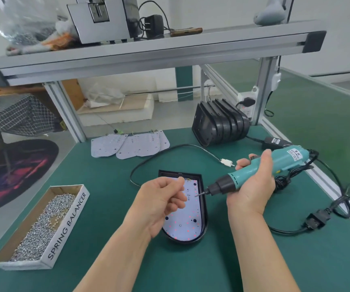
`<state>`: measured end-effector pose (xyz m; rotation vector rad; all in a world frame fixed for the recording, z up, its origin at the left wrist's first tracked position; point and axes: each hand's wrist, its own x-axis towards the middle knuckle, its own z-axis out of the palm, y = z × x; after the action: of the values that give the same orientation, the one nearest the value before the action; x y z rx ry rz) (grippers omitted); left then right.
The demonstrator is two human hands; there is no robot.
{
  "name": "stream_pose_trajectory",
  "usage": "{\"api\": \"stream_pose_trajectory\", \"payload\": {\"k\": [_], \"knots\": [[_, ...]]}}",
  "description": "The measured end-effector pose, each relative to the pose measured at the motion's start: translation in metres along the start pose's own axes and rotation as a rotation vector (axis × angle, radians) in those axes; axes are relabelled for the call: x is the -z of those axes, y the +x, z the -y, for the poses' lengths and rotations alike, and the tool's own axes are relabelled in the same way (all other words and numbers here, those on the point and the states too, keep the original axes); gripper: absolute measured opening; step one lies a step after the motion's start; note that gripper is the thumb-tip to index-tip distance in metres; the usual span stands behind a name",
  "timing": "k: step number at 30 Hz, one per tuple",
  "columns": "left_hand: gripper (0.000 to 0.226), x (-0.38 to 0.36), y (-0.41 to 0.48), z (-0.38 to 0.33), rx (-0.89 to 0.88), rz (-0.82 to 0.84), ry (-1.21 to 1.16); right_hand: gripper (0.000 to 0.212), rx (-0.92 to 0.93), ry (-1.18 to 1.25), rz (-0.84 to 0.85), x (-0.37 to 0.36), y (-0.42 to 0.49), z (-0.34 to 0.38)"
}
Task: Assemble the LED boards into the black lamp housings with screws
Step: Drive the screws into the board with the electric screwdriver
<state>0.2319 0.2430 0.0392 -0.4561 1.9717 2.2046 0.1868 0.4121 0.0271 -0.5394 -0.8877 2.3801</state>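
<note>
A black lamp housing (204,211) lies on the green bench with a white LED board (185,223) seated inside it. My left hand (162,204) hovers over the board with its fingers curled; whatever they hold is hidden from me. My right hand (254,187) grips a teal electric screwdriver (260,171), tilted down to the left. A small screw (197,194) sits on the bit tip just above the board's right side.
A cardboard box (67,225) marked SPRING BALANCER holds many screws at the left. Spare LED boards (127,144) lie at the back. Stacked black housings (220,123) stand at the back right. Black power cables (309,224) loop on the right; a white connector (226,162) lies near the screwdriver.
</note>
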Motion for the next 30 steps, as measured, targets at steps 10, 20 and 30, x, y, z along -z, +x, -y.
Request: {"api": "stream_pose_trajectory", "payload": {"k": [10, 20, 30], "knots": [[0.034, -0.003, -0.002, 0.005, 0.154, 0.139, -0.211, 0.026, 0.021, -0.023, -0.075, 0.002, 0.008, 0.003], [0.014, -0.012, -0.001, 0.014, 0.193, 0.132, -0.328, 0.027, 0.032, -0.047, -0.05, 0.001, 0.002, 0.002], [0.015, -0.02, -0.003, 0.02, 0.188, 0.108, -0.408, 0.027, 0.047, -0.056, -0.046, 0.002, 0.003, 0.0]]}}
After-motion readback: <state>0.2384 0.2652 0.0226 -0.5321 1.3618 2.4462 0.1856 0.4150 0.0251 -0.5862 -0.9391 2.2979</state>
